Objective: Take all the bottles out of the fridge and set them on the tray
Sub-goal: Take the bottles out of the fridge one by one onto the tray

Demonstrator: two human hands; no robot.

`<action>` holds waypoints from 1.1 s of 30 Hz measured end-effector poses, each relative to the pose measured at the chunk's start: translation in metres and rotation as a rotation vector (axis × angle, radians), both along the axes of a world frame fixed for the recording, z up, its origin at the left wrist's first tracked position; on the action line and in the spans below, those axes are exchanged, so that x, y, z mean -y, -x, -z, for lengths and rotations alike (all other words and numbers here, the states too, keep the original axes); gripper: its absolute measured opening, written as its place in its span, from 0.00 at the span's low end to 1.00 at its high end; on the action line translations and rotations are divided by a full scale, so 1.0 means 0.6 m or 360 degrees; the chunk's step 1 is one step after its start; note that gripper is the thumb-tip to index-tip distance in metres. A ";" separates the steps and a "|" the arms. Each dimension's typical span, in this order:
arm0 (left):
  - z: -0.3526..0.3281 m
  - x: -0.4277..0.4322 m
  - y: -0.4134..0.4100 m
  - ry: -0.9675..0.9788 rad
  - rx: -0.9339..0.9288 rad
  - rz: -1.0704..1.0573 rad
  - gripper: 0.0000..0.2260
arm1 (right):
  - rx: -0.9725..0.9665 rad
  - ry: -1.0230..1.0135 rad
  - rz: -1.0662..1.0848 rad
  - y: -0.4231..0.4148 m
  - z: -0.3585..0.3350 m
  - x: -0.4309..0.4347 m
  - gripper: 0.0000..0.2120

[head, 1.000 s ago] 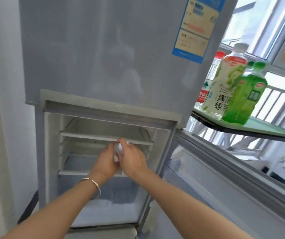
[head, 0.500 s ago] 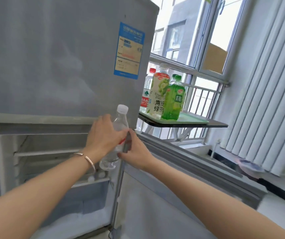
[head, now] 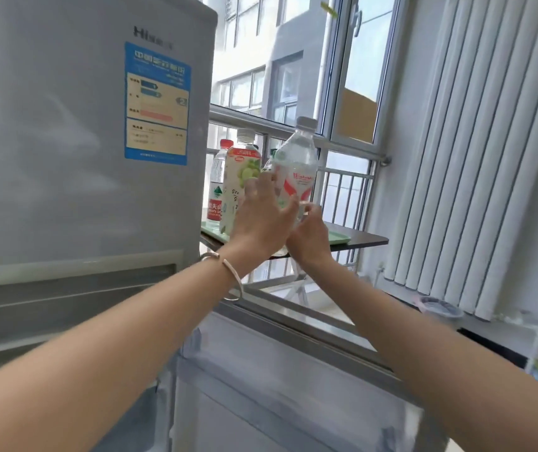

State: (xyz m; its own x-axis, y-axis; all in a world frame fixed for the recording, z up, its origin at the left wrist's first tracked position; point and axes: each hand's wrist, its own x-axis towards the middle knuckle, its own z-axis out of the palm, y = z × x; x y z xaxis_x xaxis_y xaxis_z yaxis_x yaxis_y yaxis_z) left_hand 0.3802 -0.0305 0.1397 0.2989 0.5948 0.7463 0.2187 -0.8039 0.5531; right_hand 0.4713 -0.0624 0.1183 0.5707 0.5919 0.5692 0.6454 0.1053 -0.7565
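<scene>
Both my hands hold a clear water bottle with a white cap and a red-and-white label, upright over the pale green tray. My left hand, with a bracelet on its wrist, wraps its left side; my right hand grips it low on the right. On the tray behind stand a tall white-and-green tea bottle and a clear bottle with a red cap. The grey fridge fills the left, its lower door swung open below my arms. The fridge's inside is out of view.
The tray rests on a small dark table by the window with its metal railing. White vertical blinds hang at right. A small bowl sits on a low ledge below the blinds.
My hands have carried the clear bottle from the open fridge compartment up and to the right, over the tray. My view has swung up and right with it.
</scene>
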 end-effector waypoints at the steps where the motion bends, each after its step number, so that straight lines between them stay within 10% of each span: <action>1: -0.001 -0.006 -0.034 0.0064 -0.0031 0.0065 0.20 | 0.0038 -0.0002 0.0044 -0.036 -0.006 -0.010 0.27; 10: 0.024 -0.068 -0.197 0.0499 -0.0388 0.0565 0.27 | 0.0119 0.0066 0.0331 -0.216 -0.012 -0.117 0.04; 23: 0.038 -0.137 -0.272 0.0607 -0.0453 0.0446 0.24 | -0.0050 0.0214 0.0108 -0.280 0.028 -0.235 0.18; 33: 0.010 -0.064 -0.106 0.0097 -0.0744 0.0321 0.24 | 0.0932 0.0344 0.0249 -0.148 -0.008 -0.122 0.06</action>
State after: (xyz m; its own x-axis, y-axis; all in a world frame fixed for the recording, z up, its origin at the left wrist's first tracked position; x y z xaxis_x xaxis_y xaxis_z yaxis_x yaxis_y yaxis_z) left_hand 0.4436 0.0080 0.1338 0.7057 0.5290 0.4713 0.2976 -0.8251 0.4803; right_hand 0.5603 0.0105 0.1228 0.2901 0.6633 0.6898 0.9535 -0.1388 -0.2675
